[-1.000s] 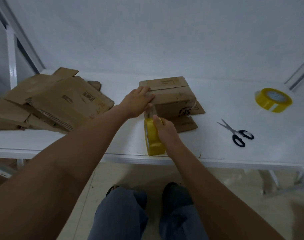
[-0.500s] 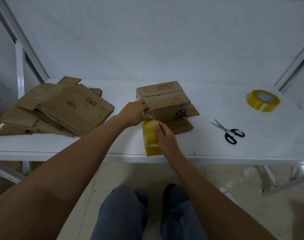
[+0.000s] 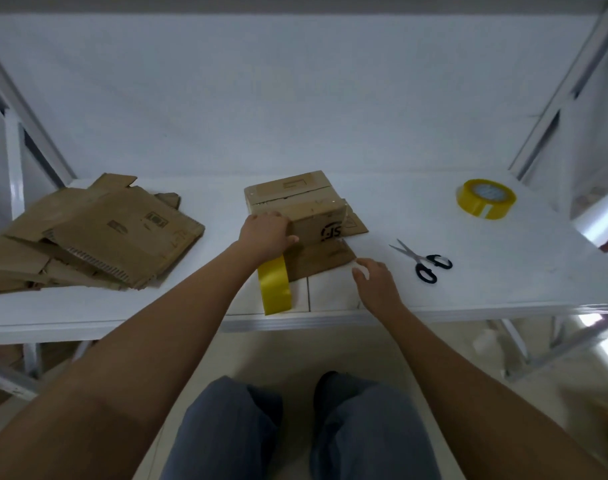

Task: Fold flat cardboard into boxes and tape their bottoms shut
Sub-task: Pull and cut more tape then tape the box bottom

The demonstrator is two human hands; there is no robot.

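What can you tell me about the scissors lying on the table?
The scissors have black looped handles and slim silver metal blades. They lie flat on the white table, slightly open, blades pointing away to the left and handles nearer the table's front edge. They sit right of the cardboard box and just beyond the right hand, which is near them without touching. Nothing rests on them.
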